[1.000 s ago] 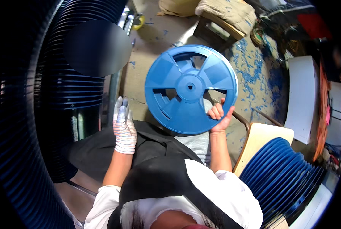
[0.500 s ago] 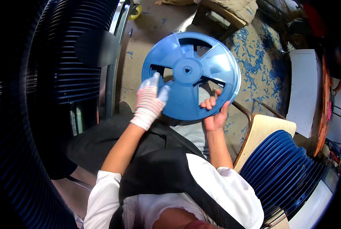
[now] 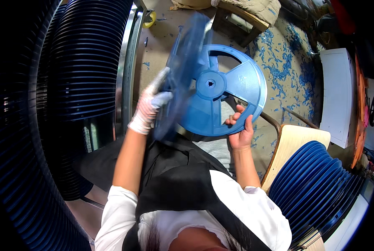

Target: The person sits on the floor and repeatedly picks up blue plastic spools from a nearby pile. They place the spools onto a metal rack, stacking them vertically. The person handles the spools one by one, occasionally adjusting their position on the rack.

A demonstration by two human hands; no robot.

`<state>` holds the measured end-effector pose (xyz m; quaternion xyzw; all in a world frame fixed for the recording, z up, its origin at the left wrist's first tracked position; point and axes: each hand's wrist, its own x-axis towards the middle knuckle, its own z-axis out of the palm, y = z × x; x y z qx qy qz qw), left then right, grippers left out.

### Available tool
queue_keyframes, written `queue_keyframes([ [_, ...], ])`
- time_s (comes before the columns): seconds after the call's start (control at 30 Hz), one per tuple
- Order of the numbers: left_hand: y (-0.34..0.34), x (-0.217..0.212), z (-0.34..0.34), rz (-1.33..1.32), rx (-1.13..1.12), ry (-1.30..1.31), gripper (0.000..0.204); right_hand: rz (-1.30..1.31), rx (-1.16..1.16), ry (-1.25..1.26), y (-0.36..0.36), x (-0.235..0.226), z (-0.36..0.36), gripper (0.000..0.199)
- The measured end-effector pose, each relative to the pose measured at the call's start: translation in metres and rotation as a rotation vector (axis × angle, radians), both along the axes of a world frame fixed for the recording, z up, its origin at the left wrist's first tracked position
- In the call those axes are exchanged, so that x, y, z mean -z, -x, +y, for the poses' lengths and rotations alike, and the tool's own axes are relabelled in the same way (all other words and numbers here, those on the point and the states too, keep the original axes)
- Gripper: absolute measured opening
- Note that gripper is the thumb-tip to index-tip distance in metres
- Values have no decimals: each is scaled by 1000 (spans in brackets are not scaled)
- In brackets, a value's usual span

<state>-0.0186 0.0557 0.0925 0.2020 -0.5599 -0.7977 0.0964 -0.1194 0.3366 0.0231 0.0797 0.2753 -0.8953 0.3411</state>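
My right hand (image 3: pixel 242 133), bare, grips the lower right rim of a round blue plastic reel disc (image 3: pixel 245 81), its fingers reaching through a cut-out. The disc faces up at me, with a small hub hole and wedge-shaped openings. In my left hand (image 3: pixel 146 108), which wears a striped glove, a second reel disc (image 3: pixel 179 81) is held nearly edge-on and smeared by motion. It covers the left part of the first disc. I cannot tell whether the two discs touch.
At the left, dark blue discs form a tall stack (image 3: pixel 86 62) beside a metal frame (image 3: pixel 127 67). A wooden chair (image 3: pixel 302 136) at my right carries another disc stack (image 3: pixel 308 180). Blue scraps (image 3: pixel 279 62) litter the floor near a white box (image 3: pixel 334 96) and a cloth-topped stool (image 3: pixel 254 31).
My left hand has moved left and a little up, swinging a second disc away from the first and onto its edge. My right hand still holds the first disc, shifted slightly right.
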Motion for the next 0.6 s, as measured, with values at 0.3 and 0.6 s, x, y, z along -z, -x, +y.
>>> queue_keyframes([
  [0.3, -42, -34, -33, 378, -17, -988, 73, -99, -3, 266, 14, 13, 6, 55],
  [0.6, -25, -15, -17, 331, 118, -1150, 80, -100, 48, 253, 10, 10, 7, 57],
])
